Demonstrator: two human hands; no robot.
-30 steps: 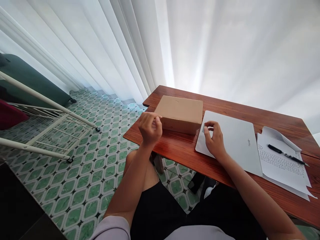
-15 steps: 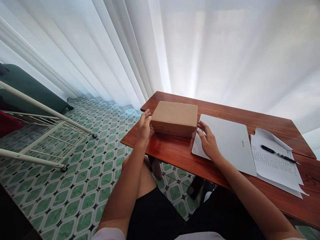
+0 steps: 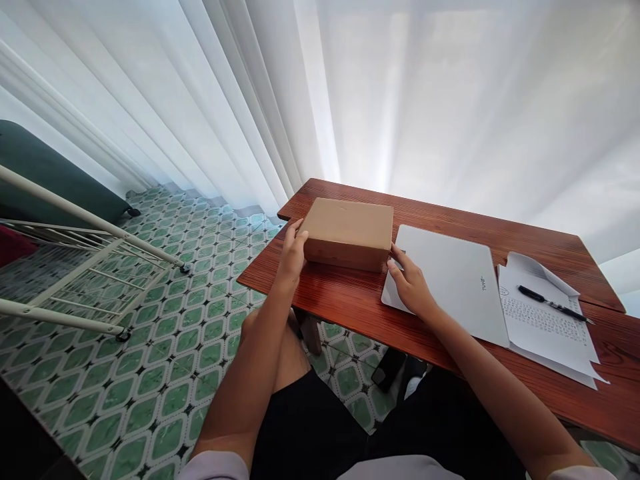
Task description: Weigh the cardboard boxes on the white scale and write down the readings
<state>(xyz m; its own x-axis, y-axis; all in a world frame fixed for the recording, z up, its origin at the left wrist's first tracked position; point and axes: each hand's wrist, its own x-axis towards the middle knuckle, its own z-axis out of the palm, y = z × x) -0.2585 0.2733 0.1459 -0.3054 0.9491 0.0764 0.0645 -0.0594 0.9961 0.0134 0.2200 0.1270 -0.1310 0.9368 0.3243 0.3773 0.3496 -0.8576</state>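
A closed brown cardboard box point(image 3: 349, 223) rests on the reddish wooden table point(image 3: 345, 297), between my two hands. Against its left side lies my left hand point(image 3: 291, 255), thumb at the near left corner and the other fingers along the side. My right hand point(image 3: 407, 280) is at the box's right side, fingertips at the near right corner. Together the hands grip the box from both ends. Under my right hand and wrist is a closed silver laptop point(image 3: 450, 277), just right of the box.
Printed papers point(image 3: 545, 327) lie right of the laptop with a black pen point(image 3: 553, 305) on them. A white curtain point(image 3: 425, 113) hangs behind the table. To the left, a white wheeled metal rack point(image 3: 105, 267) and a dark green suitcase point(image 3: 55, 173) stand on the tiled floor.
Both hands have closed in on the box from the sides: the right has moved left to its right end, and the left has pressed against its left end. The box stays on the table.
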